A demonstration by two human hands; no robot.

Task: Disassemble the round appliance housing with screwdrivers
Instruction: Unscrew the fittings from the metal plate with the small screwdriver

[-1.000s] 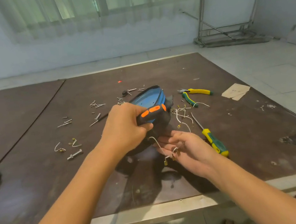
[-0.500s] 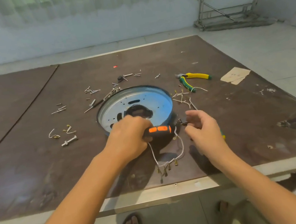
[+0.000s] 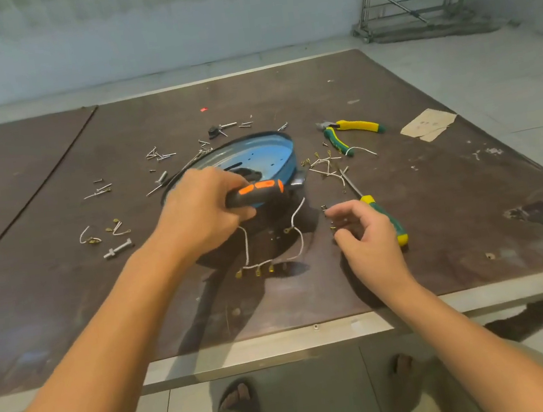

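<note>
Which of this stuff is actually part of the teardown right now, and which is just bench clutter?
In use: blue round housing, tilted; black-orange screwdriver, gripped by the left hand; white wires hanging off the housing.
Lying about: green-yellow screwdriver, pliers, loose screws, bolt, cut wire bits, paper scrap.

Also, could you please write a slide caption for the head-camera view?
Left hand grips an orange-and-black screwdriver at the blue round housing; right hand hovers beside a green-handled screwdriver.
</note>
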